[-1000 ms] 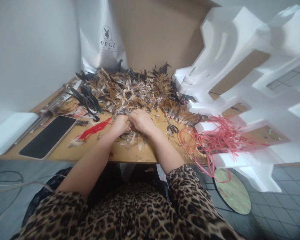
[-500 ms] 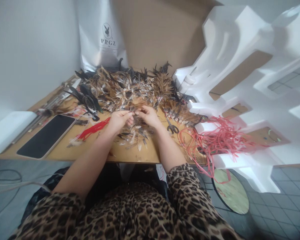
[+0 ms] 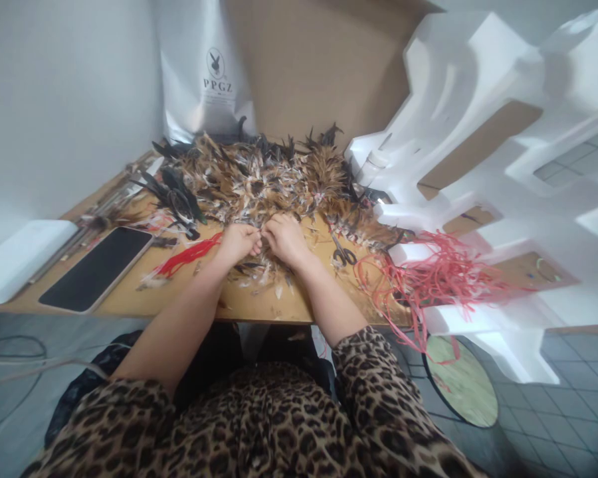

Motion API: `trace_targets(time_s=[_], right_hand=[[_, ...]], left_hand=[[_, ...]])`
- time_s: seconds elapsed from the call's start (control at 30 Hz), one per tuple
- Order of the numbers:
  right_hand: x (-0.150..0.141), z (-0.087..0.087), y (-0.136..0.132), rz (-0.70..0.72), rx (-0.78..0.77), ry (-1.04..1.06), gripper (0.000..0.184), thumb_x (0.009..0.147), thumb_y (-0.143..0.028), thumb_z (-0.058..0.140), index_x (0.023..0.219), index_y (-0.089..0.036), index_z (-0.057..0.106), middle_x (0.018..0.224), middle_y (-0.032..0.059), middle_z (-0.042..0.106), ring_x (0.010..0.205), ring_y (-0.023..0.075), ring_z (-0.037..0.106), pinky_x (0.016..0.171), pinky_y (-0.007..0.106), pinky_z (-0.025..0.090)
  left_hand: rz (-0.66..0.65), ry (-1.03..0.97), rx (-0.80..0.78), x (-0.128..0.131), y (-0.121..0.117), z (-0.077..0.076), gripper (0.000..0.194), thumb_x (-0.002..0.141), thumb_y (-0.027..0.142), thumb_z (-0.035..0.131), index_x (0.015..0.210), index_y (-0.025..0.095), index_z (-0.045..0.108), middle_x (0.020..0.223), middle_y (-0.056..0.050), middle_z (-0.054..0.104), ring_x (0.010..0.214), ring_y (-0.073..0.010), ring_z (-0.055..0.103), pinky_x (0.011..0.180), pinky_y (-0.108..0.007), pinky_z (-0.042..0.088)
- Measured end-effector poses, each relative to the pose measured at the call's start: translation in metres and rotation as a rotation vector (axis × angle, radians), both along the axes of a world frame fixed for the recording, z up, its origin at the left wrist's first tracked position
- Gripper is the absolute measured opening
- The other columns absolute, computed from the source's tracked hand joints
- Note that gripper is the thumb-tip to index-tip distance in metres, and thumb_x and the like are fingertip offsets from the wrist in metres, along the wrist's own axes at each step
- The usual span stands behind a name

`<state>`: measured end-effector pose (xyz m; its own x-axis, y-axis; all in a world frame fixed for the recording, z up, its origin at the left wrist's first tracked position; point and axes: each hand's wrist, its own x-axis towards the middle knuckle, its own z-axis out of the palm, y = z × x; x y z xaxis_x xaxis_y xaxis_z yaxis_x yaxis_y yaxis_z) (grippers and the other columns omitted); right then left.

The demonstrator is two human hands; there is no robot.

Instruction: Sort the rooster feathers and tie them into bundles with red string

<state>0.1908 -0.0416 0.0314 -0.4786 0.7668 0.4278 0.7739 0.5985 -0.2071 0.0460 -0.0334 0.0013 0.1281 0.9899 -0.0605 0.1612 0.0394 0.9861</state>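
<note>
Left hand (image 3: 242, 242) and right hand (image 3: 285, 239) nearly meet over the bench (image 3: 264, 309), at the near edge of the brown feather pile (image 3: 259, 176); fingers of both curled inward; cannot tell whether they pinch anything, tips too small and blurred; hands close together probably so both can work one small spot; pile lies just beyond them, likely for short reach; loose feathers (image 3: 266, 273) on the bench just below the hands; red strands (image 3: 189, 255) lie left of the left hand, bundled lengthwise, likely to avoid tangling; scissors (image 3: 343, 254) right of the right hand, handles toward the person, seemingly for easy pickup; pink ribbon tangle (image 3: 443, 272) farther right, partly on white foam (image 3: 503, 212); phone (image 3: 97, 269) well left, presumably kept out of the way.
</note>
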Motion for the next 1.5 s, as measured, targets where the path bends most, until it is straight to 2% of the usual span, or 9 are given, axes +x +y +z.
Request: trace_targets(time_s=[0.2, 0.37, 0.43, 0.57, 0.67, 0.97, 1.1, 1.23, 1.5], right_hand=[[0.011, 0.005, 0.005, 0.160, -0.094, 0.031, 0.021, 0.084, -0.027, 0.049, 0.073, -0.016, 0.063, 0.088, 0.0082, 0.057, 0.088, 0.0184, 0.047, 0.082, 0.033, 0.035], [0.037, 0.006, 0.014, 0.399, -0.685, 0.423, 0.020, 0.075, -0.033, 0.060, 0.074, -0.013, 0.062, 0.073, 0.0026, 0.060, 0.070, 0.0126, 0.053, 0.072, 0.028, 0.042], [0.040, 0.005, 0.014, 0.375, -0.862, 0.630, 0.024, 0.071, -0.037, 0.064, 0.077, -0.013, 0.062, 0.072, 0.0013, 0.061, 0.066, 0.0117, 0.054, 0.067, 0.027, 0.044], [0.025, 0.001, 0.009, 0.197, -0.782, 0.996, 0.031, 0.057, -0.032, 0.074, 0.079, -0.014, 0.062, 0.076, -0.0006, 0.063, 0.071, 0.0107, 0.055, 0.072, 0.025, 0.044], [0.008, -0.003, 0.008, 0.252, -0.824, 1.149, 0.034, 0.056, -0.037, 0.075, 0.078, -0.014, 0.062, 0.072, -0.0009, 0.063, 0.069, 0.0104, 0.055, 0.071, 0.024, 0.044], [-0.002, -0.009, 0.012, 0.269, -0.887, 1.258, 0.030, 0.057, -0.039, 0.076, 0.067, -0.015, 0.062, 0.061, 0.0001, 0.064, 0.060, 0.0100, 0.057, 0.062, 0.022, 0.045], [0.000, 0.001, 0.007, 0.217, -0.705, 1.209, 0.026, 0.061, -0.037, 0.073, 0.065, -0.015, 0.059, 0.061, -0.0014, 0.063, 0.059, 0.0087, 0.055, 0.063, 0.022, 0.044], [0.005, 0.008, 0.005, 0.177, -0.622, 1.160, 0.025, 0.061, -0.035, 0.072, 0.061, -0.015, 0.056, 0.058, -0.0028, 0.060, 0.057, 0.0078, 0.052, 0.062, 0.022, 0.042], [0.015, 0.003, 0.008, 0.131, -0.608, 1.132, 0.021, 0.061, -0.031, 0.071, 0.063, -0.014, 0.057, 0.060, -0.0028, 0.059, 0.056, 0.0068, 0.049, 0.058, 0.021, 0.038]], left_hand=[[-0.244, 0.233, 0.024, -0.008, -0.003, 0.000, 0.019, 0.071, 0.017, 0.055, 0.052, 0.015, 0.057, 0.041, 0.000, 0.055, 0.034, -0.0086, 0.050, 0.037, -0.017, 0.039], [-0.570, 0.030, -0.108, -0.010, -0.015, 0.017, 0.020, 0.069, 0.031, 0.065, 0.063, 0.012, 0.066, 0.050, -0.003, 0.060, 0.037, -0.0067, 0.049, 0.037, -0.017, 0.038], [-0.552, -0.166, -0.164, -0.010, -0.018, 0.021, 0.022, 0.067, 0.033, 0.068, 0.070, 0.012, 0.068, 0.052, -0.003, 0.059, 0.037, -0.0053, 0.046, 0.035, -0.016, 0.034], [-0.453, -0.542, -0.286, -0.009, -0.021, 0.022, 0.019, 0.065, 0.028, 0.071, 0.071, 0.011, 0.064, 0.049, 0.002, 0.049, 0.033, -0.0006, 0.035, 0.032, -0.012, 0.025], [-0.443, -0.742, -0.403, -0.009, -0.021, 0.024, 0.008, 0.071, 0.018, 0.065, 0.069, 0.012, 0.059, 0.048, 0.005, 0.040, 0.031, 0.0020, 0.025, 0.029, -0.008, 0.019], [-0.424, -1.068, -0.574, -0.006, -0.020, 0.022, 0.024, 0.088, 0.005, 0.036, 0.074, 0.008, 0.055, 0.052, 0.005, 0.036, 0.030, 0.0032, 0.032, 0.029, -0.003, 0.023], [-0.376, -1.033, -0.592, -0.003, -0.018, 0.022, 0.021, 0.088, 0.008, 0.040, 0.076, 0.008, 0.057, 0.053, 0.004, 0.039, 0.032, 0.0030, 0.035, 0.030, -0.003, 0.024], [-0.349, -0.854, -0.471, -0.002, -0.014, 0.020, 0.004, 0.078, 0.012, 0.060, 0.079, 0.008, 0.060, 0.053, 0.004, 0.044, 0.035, 0.0024, 0.036, 0.030, -0.004, 0.023], [-0.227, -0.400, -0.180, -0.009, -0.008, 0.016, 0.023, 0.061, 0.028, 0.076, 0.071, 0.010, 0.067, 0.051, -0.001, 0.056, 0.038, -0.0041, 0.047, 0.034, -0.013, 0.033]])
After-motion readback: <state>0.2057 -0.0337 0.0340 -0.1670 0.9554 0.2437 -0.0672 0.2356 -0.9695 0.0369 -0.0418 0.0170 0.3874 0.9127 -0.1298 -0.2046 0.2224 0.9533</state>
